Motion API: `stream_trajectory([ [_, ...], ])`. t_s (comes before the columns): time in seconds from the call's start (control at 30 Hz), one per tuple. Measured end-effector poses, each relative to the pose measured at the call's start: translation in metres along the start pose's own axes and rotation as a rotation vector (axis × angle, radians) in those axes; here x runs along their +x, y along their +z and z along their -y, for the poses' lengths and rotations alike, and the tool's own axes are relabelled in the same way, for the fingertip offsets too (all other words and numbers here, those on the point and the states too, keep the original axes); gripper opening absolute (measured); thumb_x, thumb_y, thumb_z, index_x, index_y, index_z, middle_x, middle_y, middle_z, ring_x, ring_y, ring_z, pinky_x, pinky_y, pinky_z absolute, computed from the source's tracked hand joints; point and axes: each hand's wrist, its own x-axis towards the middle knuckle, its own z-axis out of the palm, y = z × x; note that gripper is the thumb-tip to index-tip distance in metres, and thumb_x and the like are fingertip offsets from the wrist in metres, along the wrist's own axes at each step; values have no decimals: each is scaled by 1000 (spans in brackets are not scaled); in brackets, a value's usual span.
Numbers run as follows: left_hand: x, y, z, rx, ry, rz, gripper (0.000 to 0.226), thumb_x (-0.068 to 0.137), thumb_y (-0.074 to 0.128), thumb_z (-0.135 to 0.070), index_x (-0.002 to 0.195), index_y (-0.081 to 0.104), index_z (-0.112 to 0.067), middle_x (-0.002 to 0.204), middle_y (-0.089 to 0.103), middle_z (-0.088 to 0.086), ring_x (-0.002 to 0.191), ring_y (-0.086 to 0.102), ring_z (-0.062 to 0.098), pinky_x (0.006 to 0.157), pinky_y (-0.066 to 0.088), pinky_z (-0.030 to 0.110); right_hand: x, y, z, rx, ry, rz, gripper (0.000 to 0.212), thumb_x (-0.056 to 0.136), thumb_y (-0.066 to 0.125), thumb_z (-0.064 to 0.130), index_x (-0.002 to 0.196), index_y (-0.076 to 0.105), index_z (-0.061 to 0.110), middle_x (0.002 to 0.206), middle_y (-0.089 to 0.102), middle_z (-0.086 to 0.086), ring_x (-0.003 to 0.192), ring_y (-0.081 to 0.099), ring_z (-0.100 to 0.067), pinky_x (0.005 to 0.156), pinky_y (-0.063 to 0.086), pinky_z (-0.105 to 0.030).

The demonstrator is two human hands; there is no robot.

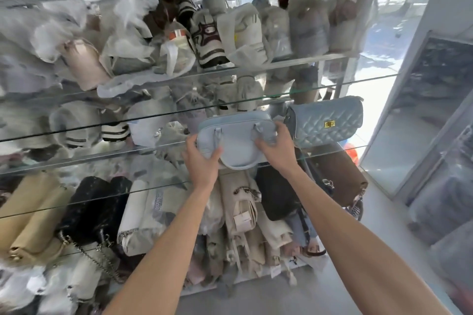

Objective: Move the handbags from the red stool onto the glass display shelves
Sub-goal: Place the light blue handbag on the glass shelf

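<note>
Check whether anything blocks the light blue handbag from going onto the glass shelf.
Nothing visible does. Left hand and right hand grip the light blue handbag at the glass shelf, in the gap left of the quilted blue bag.

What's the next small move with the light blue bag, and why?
Probably slide the light blue handbag a little deeper onto the glass shelf, then let go. The left hand and right hand both grip it, and its handle hangs over the front edge, beside the quilted blue bag.
</note>
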Motion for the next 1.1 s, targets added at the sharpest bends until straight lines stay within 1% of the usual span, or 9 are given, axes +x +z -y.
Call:
stream_trajectory([
  [0.23,10,24,9,57,-35,-23,67,86,84,-26,143,48,-17,126,45,-2,125,45,21,100,37,31,25,3,-18,52,-2,31,76,90,84,41,151,49,11,141,62,-5,129,60,-23,110,50,-47],
  [0.4,24,33,18,87,-47,-22,67,79,86,-36,134,51,-24,129,58,9,121,56,32,103,49,52,30,0,-24,42,2,61,76,90,85,24,153,45,10,141,61,-6,126,61,-22,107,52,-39],
  [0.47,23,33,17,76,-50,-12,67,81,85,-34,138,51,-22,133,55,11,123,53,30,106,45,42,30,1,-24,40,0,62,77,89,85,20,153,45,11,140,61,-5,125,60,-22,109,52,-42],
  [0.57,15,31,14,71,-45,0,70,88,82,-29,148,47,-17,144,46,11,124,46,22,100,31,24,25,6,-22,23,3,39,85,87,85,20,158,39,11,148,55,-7,135,55,-25,115,47,-48],
  [0.67,5,28,14,37,-36,0,77,91,81,-30,156,41,-20,153,40,10,135,43,22,105,26,22,15,8,-20,-22,-12,13,93,89,85,21,165,30,14,157,46,-12,146,43,-29,123,36,-46],
  [0.73,-2,24,13,13,-28,1,82,90,82,-30,158,38,-26,153,38,8,132,40,16,107,24,23,5,9,-18,-43,-48,-12,97,89,84,20,167,27,18,158,41,-12,148,38,-27,124,32,-45],
  [0.8,-10,20,11,-17,-21,-8,85,88,83,-28,158,36,-30,150,37,6,127,38,10,110,28,27,-7,10,-16,-36,-76,-51,97,88,84,18,166,27,20,158,39,-11,148,36,-27,124,32,-48],
  [0.93,-32,16,2,-114,30,-76,86,83,85,-21,153,39,-41,138,41,-6,136,47,23,117,41,46,-37,9,-5,-23,-75,-159,88,87,86,23,161,37,16,153,44,-10,143,40,-25,121,36,-46],
  [1.1,-77,10,-7,-258,58,95,75,89,83,-23,148,42,-47,140,48,-1,118,56,13,101,51,34,-90,2,0,72,-27,-218,82,89,85,36,158,42,23,145,51,1,128,53,-11,112,47,-35],
])
